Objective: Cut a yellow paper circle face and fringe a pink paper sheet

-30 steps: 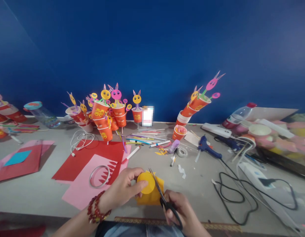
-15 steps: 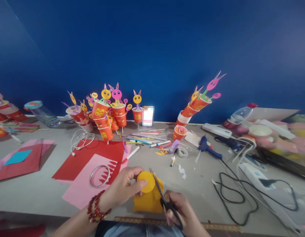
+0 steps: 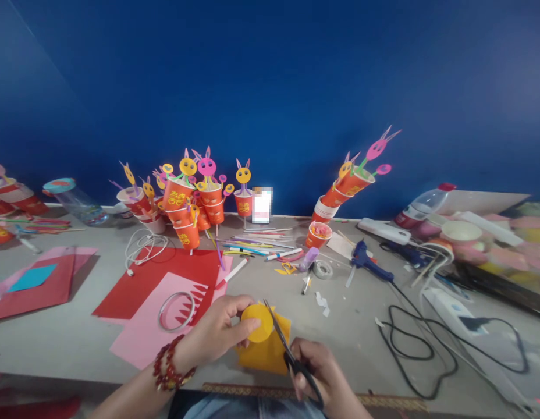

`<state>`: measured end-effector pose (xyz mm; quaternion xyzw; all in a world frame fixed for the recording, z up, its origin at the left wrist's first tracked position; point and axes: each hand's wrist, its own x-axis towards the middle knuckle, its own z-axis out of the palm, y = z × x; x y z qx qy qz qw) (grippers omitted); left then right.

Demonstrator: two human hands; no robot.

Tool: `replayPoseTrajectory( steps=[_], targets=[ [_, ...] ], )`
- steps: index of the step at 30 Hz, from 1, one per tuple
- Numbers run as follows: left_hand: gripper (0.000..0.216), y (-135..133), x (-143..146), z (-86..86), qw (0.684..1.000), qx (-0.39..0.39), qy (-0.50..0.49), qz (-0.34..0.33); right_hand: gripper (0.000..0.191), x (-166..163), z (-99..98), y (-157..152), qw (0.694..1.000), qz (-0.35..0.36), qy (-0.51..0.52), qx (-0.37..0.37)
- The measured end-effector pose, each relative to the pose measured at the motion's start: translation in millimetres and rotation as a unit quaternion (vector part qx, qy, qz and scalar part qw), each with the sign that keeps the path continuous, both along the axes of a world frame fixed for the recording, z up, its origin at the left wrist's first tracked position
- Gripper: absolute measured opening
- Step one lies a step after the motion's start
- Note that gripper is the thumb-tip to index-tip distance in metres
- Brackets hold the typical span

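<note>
Between the thumb and fingers of my left hand [image 3: 226, 329] is a yellow paper circle [image 3: 258, 323]. My right hand [image 3: 316, 366] is closed around the black handles of a pair of scissors [image 3: 280, 333], whose blades point up and lie along the circle's right edge. Yellow paper [image 3: 266, 356] lies just below the circle, near the table's front edge. To the left of my left hand, a silver ring [image 3: 162, 317] rests on pink paper [image 3: 137, 331] with cut points along one edge.
Red paper cups [image 3: 177, 195] with paper animal faces stand at the back. A blue glue gun [image 3: 370, 263] lies on the right, its black cord looping forward. Tape [image 3: 323, 269], pens and coloured sticks [image 3: 256, 244] lie mid-table. A white power strip [image 3: 453, 317] is at right.
The yellow circle has shifted slightly left in my left hand's grip. The scissors stay beside its right edge with hardly any movement.
</note>
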<state>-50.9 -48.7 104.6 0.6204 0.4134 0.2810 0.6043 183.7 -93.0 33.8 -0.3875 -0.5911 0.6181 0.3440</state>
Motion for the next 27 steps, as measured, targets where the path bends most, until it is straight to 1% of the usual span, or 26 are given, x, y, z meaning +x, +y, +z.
replayPoseTrajectory(
  steps=[4,7,12,17,27],
  targets=[
    [0.025,-1,0,2.5,1.000,0.000,0.005,-0.019,0.065,1,6.3,1,1.000,0.002,-0.021,-0.005],
    [0.025,-2,0,3.2,1.000,-0.005,0.009,-0.020,0.065,2,6.2,1,1.000,0.005,-0.023,-0.002],
    [0.026,-1,0,1.6,1.000,0.002,0.012,-0.010,0.062,2,-3.8,-1,1.000,0.006,-0.014,0.018],
    [0.028,0,-1,-1.2,1.000,0.001,0.009,-0.008,0.062,2,-15.2,-2,1.000,-0.005,-0.003,0.015],
    [0.034,-1,-1,-2.4,1.000,-0.013,-0.012,0.009,0.061,1,-19.1,-2,1.000,-0.013,0.008,0.015]
  ],
)
